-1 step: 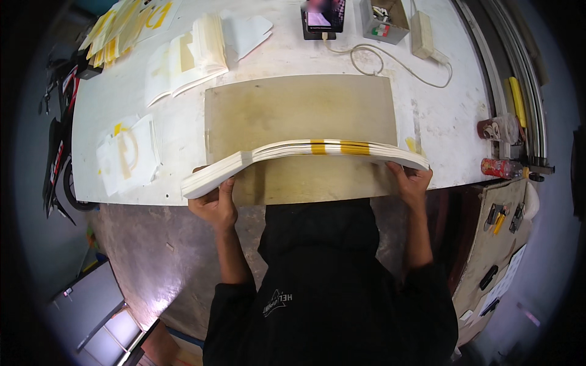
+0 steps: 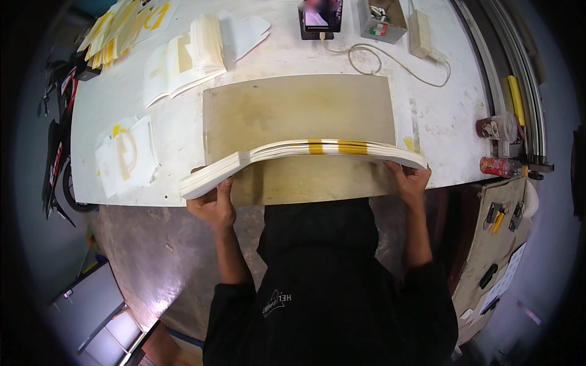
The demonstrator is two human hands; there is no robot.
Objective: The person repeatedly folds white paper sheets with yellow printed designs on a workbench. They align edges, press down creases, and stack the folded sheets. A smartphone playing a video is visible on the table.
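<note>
Held between my two hands is a long stack of white sheets (image 2: 287,149), bowed upward in the middle, with yellow bands across its front edge. My left hand (image 2: 212,206) grips its left end, thumb on the near side and fingers mostly hidden behind or beneath. The right end is pinched by my right hand (image 2: 410,182), whose thumb shows on the near face. Under the stack lies a worn, yellowish-tan flat board (image 2: 299,110) reaching the table's front edge. How many sheets make up the stack I cannot tell.
On the white table (image 2: 177,146), loose sheets (image 2: 129,155) and paper piles (image 2: 207,52) lie to the left. A phone (image 2: 322,15), a grey box (image 2: 383,24) and a power strip (image 2: 419,33) with cable stand at the back. At right are a cup (image 2: 497,127) and a bottle (image 2: 500,166).
</note>
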